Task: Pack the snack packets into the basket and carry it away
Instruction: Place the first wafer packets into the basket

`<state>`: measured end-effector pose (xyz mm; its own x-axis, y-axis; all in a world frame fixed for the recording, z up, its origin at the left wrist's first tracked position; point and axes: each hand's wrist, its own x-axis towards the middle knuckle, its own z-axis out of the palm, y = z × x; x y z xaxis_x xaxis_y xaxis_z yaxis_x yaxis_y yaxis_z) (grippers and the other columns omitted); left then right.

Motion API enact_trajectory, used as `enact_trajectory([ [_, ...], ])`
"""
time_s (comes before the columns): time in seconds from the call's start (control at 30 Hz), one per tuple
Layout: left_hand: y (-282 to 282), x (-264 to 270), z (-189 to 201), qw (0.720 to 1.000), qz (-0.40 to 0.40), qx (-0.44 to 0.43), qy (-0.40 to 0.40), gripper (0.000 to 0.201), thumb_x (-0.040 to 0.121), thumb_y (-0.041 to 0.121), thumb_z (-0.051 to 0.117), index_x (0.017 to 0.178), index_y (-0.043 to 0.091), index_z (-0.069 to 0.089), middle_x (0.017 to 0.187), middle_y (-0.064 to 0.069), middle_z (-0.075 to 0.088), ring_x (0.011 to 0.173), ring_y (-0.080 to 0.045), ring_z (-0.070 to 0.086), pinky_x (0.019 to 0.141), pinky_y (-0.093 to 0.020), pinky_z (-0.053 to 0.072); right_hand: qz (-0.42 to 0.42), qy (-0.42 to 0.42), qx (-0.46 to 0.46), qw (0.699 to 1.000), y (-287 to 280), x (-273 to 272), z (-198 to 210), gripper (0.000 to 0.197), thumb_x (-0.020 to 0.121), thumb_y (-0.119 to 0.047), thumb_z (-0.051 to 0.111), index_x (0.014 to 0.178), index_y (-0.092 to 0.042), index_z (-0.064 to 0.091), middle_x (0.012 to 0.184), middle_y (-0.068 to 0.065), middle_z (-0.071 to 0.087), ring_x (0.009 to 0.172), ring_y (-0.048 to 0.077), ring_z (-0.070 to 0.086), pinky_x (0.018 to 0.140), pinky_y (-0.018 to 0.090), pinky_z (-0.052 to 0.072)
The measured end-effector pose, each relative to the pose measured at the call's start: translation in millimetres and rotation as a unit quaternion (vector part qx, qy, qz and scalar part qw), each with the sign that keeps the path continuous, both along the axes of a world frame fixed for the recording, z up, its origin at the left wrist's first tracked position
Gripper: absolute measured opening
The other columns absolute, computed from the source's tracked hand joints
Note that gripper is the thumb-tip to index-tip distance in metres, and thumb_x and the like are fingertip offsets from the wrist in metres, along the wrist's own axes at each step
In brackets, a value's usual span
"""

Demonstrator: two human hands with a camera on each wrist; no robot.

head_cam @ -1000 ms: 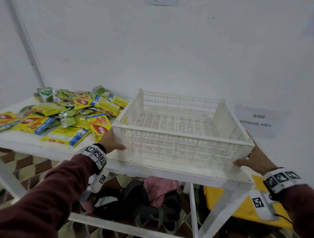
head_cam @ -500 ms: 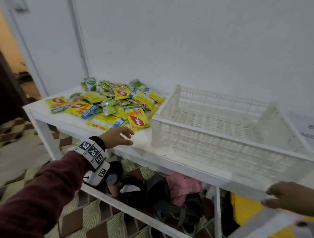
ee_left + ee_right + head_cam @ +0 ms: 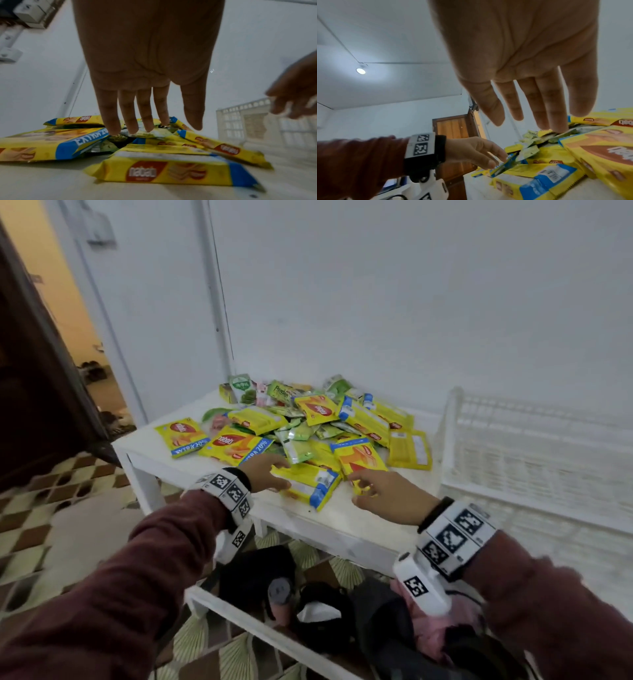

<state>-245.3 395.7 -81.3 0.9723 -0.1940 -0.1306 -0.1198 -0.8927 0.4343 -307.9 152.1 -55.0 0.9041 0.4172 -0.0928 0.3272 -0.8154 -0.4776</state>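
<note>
A heap of yellow and green snack packets (image 3: 308, 433) lies on the left part of the white table (image 3: 329, 522). The white lattice basket (image 3: 513, 460) stands to their right, with nothing visible inside. My left hand (image 3: 281, 474) hovers with straight fingers over the heap's near edge, its fingertips (image 3: 132, 128) just above small green packets and holding nothing. My right hand (image 3: 363, 487) reaches in beside it, fingers spread and loose (image 3: 544, 115), above a yellow packet (image 3: 359, 457). Between the two hands lies a long yellow packet (image 3: 308, 484), nearest the table's front edge.
The wall runs close behind the table. Dark bags (image 3: 322, 611) and pink cloth (image 3: 428, 628) sit on the shelf under the table. An open doorway (image 3: 85, 337) and patterned floor (image 3: 51, 525) are to the left.
Both hands have let go of the basket's ends and moved left to the packet heap. The view has swung left, so the basket now sits at the right edge.
</note>
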Motion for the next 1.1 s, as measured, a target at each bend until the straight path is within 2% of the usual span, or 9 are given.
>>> enact_trajectory([
  [0.1,13.4,28.7,-3.3,0.998,-0.048,0.038,0.016,0.057,0.084,0.031,0.066,0.134,0.014,0.044,0.142,-0.004,0.042,0.130,-0.021,0.039,0.101,-0.028,0.033,-0.043,-0.018,-0.048,0.998,32.1,50.7,-5.7,0.050,0.094,-0.020,0.048,0.141,-0.011,0.034,0.145,0.009,0.037,0.128,0.023,0.041,0.098,0.029,0.035],
  [0.3,19.4,56.4,-1.9,0.970,-0.198,0.126,0.055,0.083,0.073,0.027,0.077,0.141,0.018,0.031,0.148,-0.004,0.030,0.136,-0.021,0.030,0.108,-0.031,0.027,-0.215,0.008,-0.174,0.961,45.7,111.7,-21.0,0.053,0.095,-0.042,0.040,0.138,-0.011,0.037,0.141,0.019,0.036,0.125,0.034,0.042,0.099,0.038,0.039],
  [0.4,23.2,67.9,-5.3,0.953,-0.248,0.161,0.060,0.094,0.069,0.030,0.080,0.144,0.022,0.024,0.149,-0.005,0.027,0.136,-0.022,0.030,0.110,-0.036,0.028,-0.263,0.037,-0.179,0.947,42.9,119.5,-27.2,0.053,0.092,-0.038,0.050,0.134,-0.008,0.040,0.137,0.016,0.045,0.122,0.031,0.048,0.093,0.034,0.043],
  [0.57,26.5,78.3,-7.6,0.931,-0.309,0.195,-0.013,0.078,0.072,0.036,0.076,0.137,0.026,0.035,0.135,-0.005,0.046,0.122,-0.024,0.045,0.101,-0.038,0.039,-0.318,0.076,-0.103,0.939,32.2,124.0,-34.7,0.080,0.085,-0.040,0.061,0.144,-0.005,0.020,0.148,0.013,0.032,0.133,0.029,0.036,0.104,0.035,0.035],
  [0.67,28.8,79.9,-4.9,0.916,-0.352,0.186,-0.048,0.059,0.081,0.035,0.065,0.134,0.023,0.043,0.130,-0.005,0.054,0.116,-0.024,0.051,0.096,-0.037,0.043,-0.329,0.077,-0.105,0.935,27.8,124.9,-31.5,0.087,0.079,-0.044,0.067,0.143,-0.005,0.023,0.146,0.013,0.036,0.131,0.029,0.040,0.103,0.035,0.037],
  [0.8,30.4,78.4,10.2,0.935,-0.295,0.157,-0.117,0.033,0.091,0.030,0.047,0.118,0.013,0.054,0.096,-0.012,0.062,0.085,-0.029,0.055,0.068,-0.030,0.040,-0.330,0.062,-0.121,0.934,26.1,132.9,-18.6,0.083,0.076,-0.038,0.072,0.140,-0.004,0.031,0.142,0.013,0.040,0.128,0.028,0.043,0.099,0.032,0.038],
  [0.9,35.2,84.3,22.4,0.955,-0.233,0.112,-0.143,0.029,0.098,0.028,0.035,0.101,0.006,0.053,0.080,-0.011,0.051,0.074,-0.024,0.044,0.063,-0.029,0.030,-0.311,0.035,-0.147,0.938,24.5,139.4,4.5,0.070,0.082,-0.024,0.068,0.142,-0.011,0.033,0.148,0.010,0.033,0.133,0.026,0.037,0.103,0.029,0.034],
  [1.03,46.4,106.7,31.9,0.988,-0.104,-0.082,-0.075,0.026,0.099,0.017,0.033,0.079,0.009,0.048,0.073,-0.004,0.047,0.082,-0.019,0.044,0.060,-0.027,0.035,-0.279,-0.007,-0.171,0.945,18.0,155.1,44.8,0.060,0.080,-0.017,0.068,0.135,-0.009,0.043,0.138,0.013,0.044,0.124,0.027,0.046,0.097,0.031,0.039],
  [1.1,50.3,119.3,39.0,0.968,-0.025,-0.247,-0.026,0.020,0.098,0.018,0.037,0.088,0.008,0.050,0.085,-0.008,0.053,0.083,-0.020,0.049,0.060,-0.017,0.040,-0.259,-0.018,-0.155,0.953,14.4,166.1,62.6,0.056,0.079,-0.015,0.069,0.130,-0.011,0.047,0.132,0.012,0.050,0.118,0.027,0.050,0.091,0.030,0.040],
])
